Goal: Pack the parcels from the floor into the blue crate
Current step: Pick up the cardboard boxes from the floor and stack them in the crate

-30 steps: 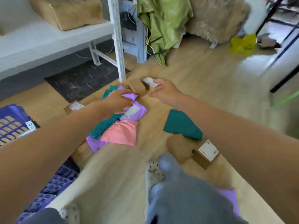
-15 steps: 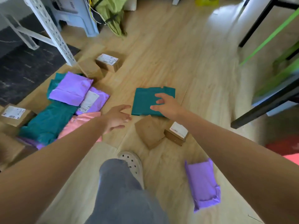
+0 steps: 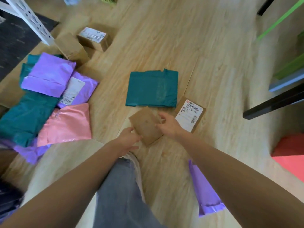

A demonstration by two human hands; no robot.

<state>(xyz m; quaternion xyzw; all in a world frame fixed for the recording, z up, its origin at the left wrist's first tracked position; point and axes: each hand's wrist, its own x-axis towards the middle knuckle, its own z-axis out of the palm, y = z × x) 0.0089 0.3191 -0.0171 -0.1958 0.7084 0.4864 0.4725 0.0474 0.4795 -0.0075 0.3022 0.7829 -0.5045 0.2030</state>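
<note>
A plain brown cardboard parcel (image 3: 145, 125) lies on the wooden floor in front of me. My left hand (image 3: 129, 140) grips its near left edge. My right hand (image 3: 167, 125) holds its right side, fingers over the top. Just right of it sits a brown box with a white barcode label (image 3: 189, 114). A teal mailer bag (image 3: 152, 88) lies flat beyond. At the left is a heap of mailers: purple (image 3: 47, 74), teal (image 3: 24, 116) and pink (image 3: 65, 124). Another purple mailer (image 3: 204, 190) lies under my right forearm. The blue crate is barely visible at the dark lower left edge.
Two brown boxes (image 3: 92, 38) stand at the back by a white shelf leg (image 3: 29, 18) and a dark mat (image 3: 13, 41). A black table leg (image 3: 273, 102) and a red object (image 3: 289, 155) are at the right. My jeans leg (image 3: 121, 191) and shoe are below.
The view tilted further down. My right hand left the teal mailer and both hands came in onto the plain brown parcel.
</note>
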